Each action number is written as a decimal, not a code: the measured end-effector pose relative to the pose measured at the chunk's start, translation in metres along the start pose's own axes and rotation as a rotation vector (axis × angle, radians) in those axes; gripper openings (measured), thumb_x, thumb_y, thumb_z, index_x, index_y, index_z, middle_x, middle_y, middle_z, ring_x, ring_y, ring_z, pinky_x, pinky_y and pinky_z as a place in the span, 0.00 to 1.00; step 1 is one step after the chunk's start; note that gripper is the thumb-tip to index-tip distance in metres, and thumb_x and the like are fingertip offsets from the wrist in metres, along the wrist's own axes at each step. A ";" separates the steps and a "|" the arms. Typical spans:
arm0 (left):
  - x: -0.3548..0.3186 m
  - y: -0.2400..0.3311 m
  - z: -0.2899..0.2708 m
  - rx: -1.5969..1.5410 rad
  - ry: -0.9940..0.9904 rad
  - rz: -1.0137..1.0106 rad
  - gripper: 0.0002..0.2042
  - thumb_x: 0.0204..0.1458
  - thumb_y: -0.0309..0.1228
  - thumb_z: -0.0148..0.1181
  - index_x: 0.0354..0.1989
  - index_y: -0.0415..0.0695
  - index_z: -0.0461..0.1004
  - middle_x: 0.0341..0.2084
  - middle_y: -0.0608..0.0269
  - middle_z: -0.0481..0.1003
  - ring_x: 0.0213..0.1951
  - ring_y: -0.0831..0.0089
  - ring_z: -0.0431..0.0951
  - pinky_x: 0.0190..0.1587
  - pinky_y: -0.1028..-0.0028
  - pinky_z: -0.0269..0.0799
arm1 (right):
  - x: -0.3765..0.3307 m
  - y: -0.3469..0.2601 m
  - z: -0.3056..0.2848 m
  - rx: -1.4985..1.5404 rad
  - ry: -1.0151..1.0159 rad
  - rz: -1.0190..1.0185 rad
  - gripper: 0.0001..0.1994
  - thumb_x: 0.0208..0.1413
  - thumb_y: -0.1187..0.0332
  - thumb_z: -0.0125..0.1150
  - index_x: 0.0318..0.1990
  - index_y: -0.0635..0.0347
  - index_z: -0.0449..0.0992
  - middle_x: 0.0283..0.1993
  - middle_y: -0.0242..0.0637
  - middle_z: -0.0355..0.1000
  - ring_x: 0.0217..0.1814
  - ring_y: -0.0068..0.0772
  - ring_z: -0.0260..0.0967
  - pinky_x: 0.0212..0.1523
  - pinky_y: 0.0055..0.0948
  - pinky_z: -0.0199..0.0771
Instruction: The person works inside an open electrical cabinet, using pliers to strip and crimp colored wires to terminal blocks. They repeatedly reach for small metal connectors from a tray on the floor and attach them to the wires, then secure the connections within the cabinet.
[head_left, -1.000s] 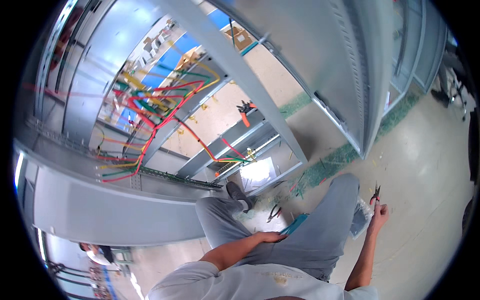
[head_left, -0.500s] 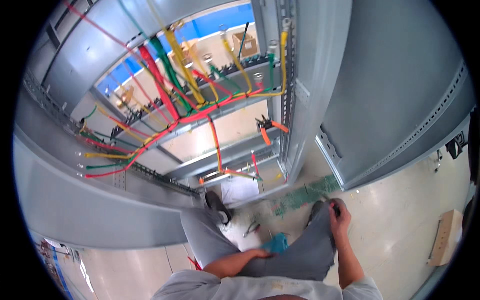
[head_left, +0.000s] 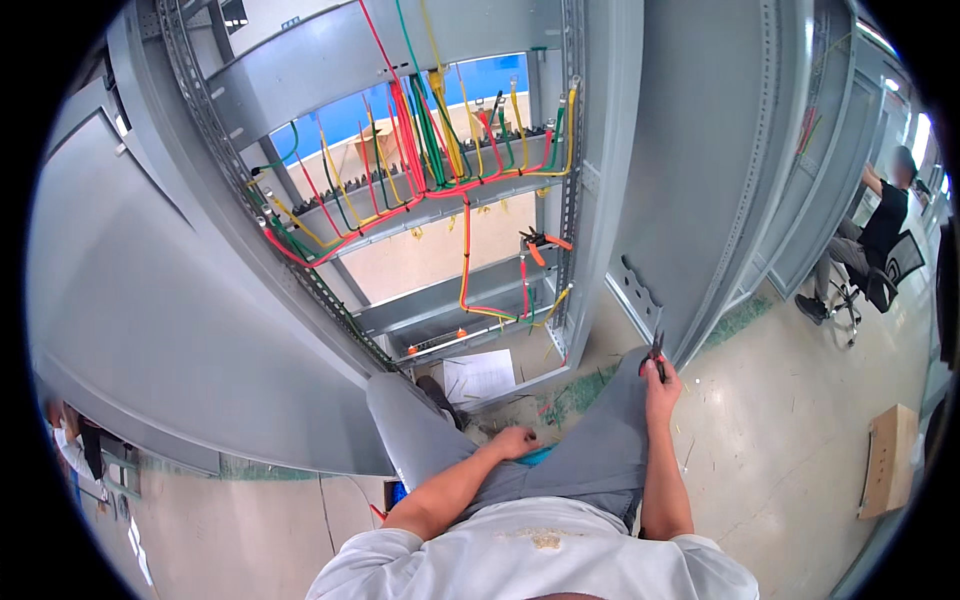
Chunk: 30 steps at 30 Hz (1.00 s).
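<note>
My right hand (head_left: 660,387) is closed round a pair of pliers (head_left: 657,348) above my right knee, dark jaws pointing up and a bit of red handle showing. Between my thighs, my left hand (head_left: 513,441) has its fingers curled in; whatever they may hold is too small to make out. Just below it lies a teal thing (head_left: 536,456), mostly covered by my legs. In front of me, a red, green and yellow wire harness (head_left: 466,188) runs across an open grey cabinet frame (head_left: 610,190). A branch of wires (head_left: 465,255) drops toward the bottom.
An orange-handled hand tool (head_left: 545,243) hangs on the right upright. Inside the cabinet base lies a white paper sheet (head_left: 478,377). A grey door panel (head_left: 690,180) stands to the right. Farther right are a wooden box (head_left: 890,460) and a seated person (head_left: 880,230).
The head view has turned, bringing the seated person into sight. My right hand has raised the pliers upright from beside the knee. My left hand has moved forward off the teal thing.
</note>
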<state>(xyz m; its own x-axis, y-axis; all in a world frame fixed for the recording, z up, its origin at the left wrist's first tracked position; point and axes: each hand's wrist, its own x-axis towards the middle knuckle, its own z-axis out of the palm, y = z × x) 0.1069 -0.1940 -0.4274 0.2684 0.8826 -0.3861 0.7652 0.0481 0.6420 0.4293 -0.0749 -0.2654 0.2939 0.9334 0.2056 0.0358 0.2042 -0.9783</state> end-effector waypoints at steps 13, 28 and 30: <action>-0.032 0.040 -0.041 -0.658 0.381 0.064 0.16 0.63 0.37 0.63 0.49 0.35 0.79 0.33 0.62 0.81 0.35 0.77 0.80 0.41 0.73 0.76 | -0.025 -0.014 0.012 0.750 -0.478 0.537 0.13 0.70 0.60 0.55 0.55 0.55 0.69 0.48 0.46 0.79 0.51 0.45 0.80 0.50 0.44 0.82; -0.031 0.069 -0.056 -0.716 0.413 0.079 0.14 0.65 0.35 0.61 0.49 0.36 0.78 0.32 0.64 0.81 0.36 0.78 0.79 0.42 0.75 0.76 | -0.010 -0.013 -0.009 0.741 -0.347 0.482 0.11 0.70 0.63 0.56 0.53 0.56 0.70 0.38 0.41 0.77 0.35 0.34 0.78 0.38 0.34 0.80; -0.024 0.070 -0.060 -0.762 0.455 0.122 0.14 0.66 0.35 0.60 0.49 0.36 0.78 0.34 0.63 0.81 0.36 0.77 0.80 0.42 0.75 0.76 | -0.011 -0.018 -0.014 0.711 -0.358 0.469 0.11 0.69 0.63 0.56 0.54 0.57 0.70 0.38 0.41 0.77 0.35 0.34 0.77 0.38 0.33 0.80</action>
<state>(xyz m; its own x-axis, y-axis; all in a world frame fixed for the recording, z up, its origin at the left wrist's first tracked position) 0.1186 -0.1838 -0.3337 -0.0596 0.9941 -0.0909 0.1066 0.0969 0.9896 0.4391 -0.0932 -0.2506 -0.1874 0.9776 -0.0960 -0.6419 -0.1959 -0.7413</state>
